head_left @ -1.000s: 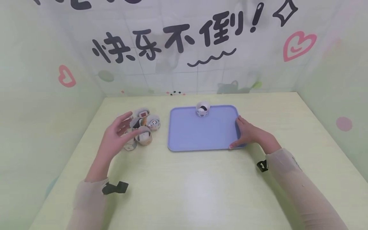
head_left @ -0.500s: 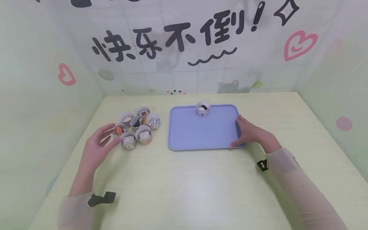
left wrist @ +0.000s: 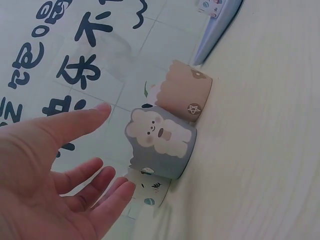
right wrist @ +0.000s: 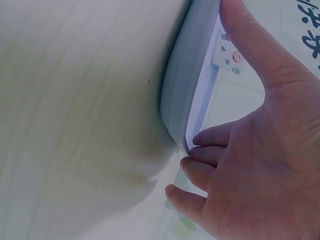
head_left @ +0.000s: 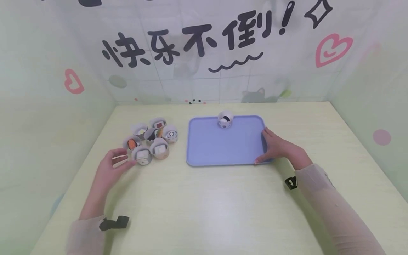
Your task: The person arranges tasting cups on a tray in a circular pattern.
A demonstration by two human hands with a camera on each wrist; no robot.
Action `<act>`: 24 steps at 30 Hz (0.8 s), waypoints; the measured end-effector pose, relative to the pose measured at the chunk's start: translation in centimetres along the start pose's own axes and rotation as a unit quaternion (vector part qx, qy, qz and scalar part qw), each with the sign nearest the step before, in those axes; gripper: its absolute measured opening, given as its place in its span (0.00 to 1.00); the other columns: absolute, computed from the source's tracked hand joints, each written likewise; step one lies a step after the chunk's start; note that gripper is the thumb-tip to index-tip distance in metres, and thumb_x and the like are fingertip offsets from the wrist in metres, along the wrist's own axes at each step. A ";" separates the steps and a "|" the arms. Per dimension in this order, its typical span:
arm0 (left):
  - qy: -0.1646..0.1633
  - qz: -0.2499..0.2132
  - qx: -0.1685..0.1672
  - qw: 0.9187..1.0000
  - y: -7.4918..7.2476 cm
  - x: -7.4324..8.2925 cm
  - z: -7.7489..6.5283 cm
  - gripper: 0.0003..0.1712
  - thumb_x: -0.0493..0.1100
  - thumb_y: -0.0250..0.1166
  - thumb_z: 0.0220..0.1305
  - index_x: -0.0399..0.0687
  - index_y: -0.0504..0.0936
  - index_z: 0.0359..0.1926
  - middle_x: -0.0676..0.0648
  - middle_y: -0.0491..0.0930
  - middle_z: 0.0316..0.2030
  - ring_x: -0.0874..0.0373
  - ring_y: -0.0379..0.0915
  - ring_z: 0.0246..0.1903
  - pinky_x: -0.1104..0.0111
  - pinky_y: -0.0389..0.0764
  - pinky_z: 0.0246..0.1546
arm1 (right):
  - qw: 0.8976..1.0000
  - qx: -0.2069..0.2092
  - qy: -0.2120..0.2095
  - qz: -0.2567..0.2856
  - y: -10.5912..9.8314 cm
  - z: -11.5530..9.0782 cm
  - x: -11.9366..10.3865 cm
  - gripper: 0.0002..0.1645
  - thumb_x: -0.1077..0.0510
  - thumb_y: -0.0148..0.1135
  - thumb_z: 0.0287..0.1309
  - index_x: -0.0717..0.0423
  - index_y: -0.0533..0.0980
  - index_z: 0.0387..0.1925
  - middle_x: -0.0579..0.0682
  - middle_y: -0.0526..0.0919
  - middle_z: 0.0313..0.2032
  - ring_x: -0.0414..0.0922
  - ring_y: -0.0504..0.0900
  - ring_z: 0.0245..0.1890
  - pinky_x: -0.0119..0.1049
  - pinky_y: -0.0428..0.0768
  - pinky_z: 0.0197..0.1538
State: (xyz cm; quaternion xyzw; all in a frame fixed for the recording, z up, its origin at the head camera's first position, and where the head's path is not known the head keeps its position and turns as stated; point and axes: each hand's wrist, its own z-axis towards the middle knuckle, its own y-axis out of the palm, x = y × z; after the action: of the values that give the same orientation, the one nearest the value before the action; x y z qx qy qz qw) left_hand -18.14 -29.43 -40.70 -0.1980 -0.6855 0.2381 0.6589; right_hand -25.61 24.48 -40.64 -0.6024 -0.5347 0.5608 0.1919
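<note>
My left hand (head_left: 109,168) is held with thumb and fingers spread at the near left of a cluster of paper baking cups. Nearest it is a grey cup with a bear print (left wrist: 162,135), holding a whitish piece; the fingertips are right by its rim. Beside that cup stand a beige cup (head_left: 160,149) and a cup with an orange piece (head_left: 131,143). On the right, my right hand (head_left: 276,147) rests along the short edge of a blue tray (head_left: 223,147), thumb at the front corner and fingers farther back. A white printed cup (head_left: 225,121) stands at the tray's back edge.
More filled cups stand close together behind, among them one with a dark red piece (head_left: 158,124) and one with a swirl piece (head_left: 171,134). A printed wall sheet (head_left: 191,85) rises behind the pale wooden table (head_left: 204,205).
My left hand has withdrawn from over the cup cluster toward the left and nearer the front, uncovering the cups. The right hand and the tray stay in place.
</note>
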 end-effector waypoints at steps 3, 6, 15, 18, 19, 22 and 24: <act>-0.018 -0.004 -0.015 1.000 0.2 0.0 0.2 0.43 0.53 0.66 0.66 0.35 0.59 0.71 0.34 0.64 0.69 0.38 0.65 0.67 0.92 0.70 0.42 | 1.000 0.000 0.000 0.000 0.0 -0.1 0.1 0.82 0.39 0.80 0.41 0.81 0.37 0.72 0.78 0.34 0.74 0.71 0.37 0.76 0.62 0.45 0.78; -0.028 -0.010 -0.030 0.999 0.4 0.0 0.5 0.44 0.52 0.66 0.66 0.34 0.56 0.72 0.31 0.63 0.70 0.35 0.63 0.68 0.92 0.70 0.41 | 1.000 0.001 -0.001 -0.001 0.0 -0.1 0.0 0.82 0.39 0.80 0.40 0.81 0.37 0.72 0.78 0.34 0.74 0.71 0.37 0.76 0.63 0.45 0.78; -0.038 -0.006 -0.059 0.998 1.3 -0.2 1.3 0.46 0.49 0.67 0.66 0.33 0.52 0.73 0.29 0.60 0.70 0.33 0.62 0.68 0.90 0.69 0.41 | 1.000 0.005 -0.007 -0.010 -0.1 -0.1 0.1 0.82 0.39 0.80 0.40 0.81 0.37 0.72 0.79 0.35 0.74 0.71 0.38 0.76 0.62 0.46 0.78; -0.045 0.003 -0.056 0.997 1.5 -0.2 1.5 0.47 0.49 0.68 0.66 0.33 0.52 0.73 0.29 0.60 0.70 0.33 0.62 0.68 0.88 0.68 0.42 | 1.000 0.005 -0.007 -0.012 -0.1 -0.1 0.0 0.82 0.39 0.80 0.40 0.82 0.37 0.72 0.79 0.35 0.74 0.71 0.38 0.76 0.62 0.45 0.78; -0.047 0.006 -0.055 0.997 1.5 -0.1 1.6 0.47 0.49 0.68 0.65 0.33 0.52 0.73 0.29 0.60 0.70 0.33 0.62 0.68 0.86 0.69 0.44 | 1.000 0.005 -0.007 -0.011 -0.2 -0.1 0.0 0.82 0.39 0.80 0.40 0.82 0.37 0.72 0.79 0.35 0.74 0.71 0.38 0.76 0.62 0.45 0.78; -0.054 0.009 -0.052 0.997 1.8 -0.1 1.8 0.48 0.49 0.68 0.65 0.32 0.51 0.73 0.29 0.59 0.70 0.34 0.62 0.68 0.73 0.73 0.54 | 1.000 0.005 -0.006 -0.010 -0.2 -0.1 0.0 0.82 0.38 0.80 0.40 0.82 0.37 0.72 0.79 0.35 0.74 0.71 0.38 0.76 0.62 0.45 0.78; -0.057 0.006 -0.049 0.997 2.0 -0.1 1.9 0.47 0.48 0.68 0.65 0.31 0.50 0.72 0.28 0.59 0.70 0.33 0.61 0.68 0.61 0.74 0.60 | 1.000 0.005 -0.005 -0.009 -0.1 0.0 0.0 0.82 0.38 0.80 0.40 0.81 0.37 0.72 0.79 0.35 0.74 0.71 0.37 0.76 0.62 0.45 0.78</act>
State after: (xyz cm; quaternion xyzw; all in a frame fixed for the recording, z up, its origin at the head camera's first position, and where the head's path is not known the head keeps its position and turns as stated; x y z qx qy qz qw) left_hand -20.14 -27.98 -41.97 -0.2202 -0.7313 0.2191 0.6072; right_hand -25.63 24.54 -40.52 -0.5939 -0.5385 0.5644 0.1970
